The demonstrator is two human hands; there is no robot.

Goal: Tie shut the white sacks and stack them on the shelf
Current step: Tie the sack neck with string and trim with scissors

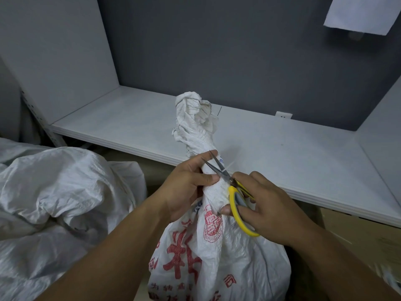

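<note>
My left hand (186, 183) gripped the twisted neck of the red-printed white sack (217, 253); my right hand (267, 205) held yellow scissors (234, 192), blades parted at the zip tie (227, 167). The shelf (303, 153) lay at twelve o'clock.

Two hands (188, 183) (267, 205), two white sacks (217, 246) (54, 203), one pair of scissors (236, 198), one shelf (282, 153)

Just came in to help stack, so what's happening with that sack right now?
A person is finishing off the white sack with red print. The left hand grips its twisted neck, while the right hand holds yellow-handled scissors, blades open at a thin white tie around the neck. The sack is in front of the white shelf, not yet on it. Another white sack lies to the left.
</note>
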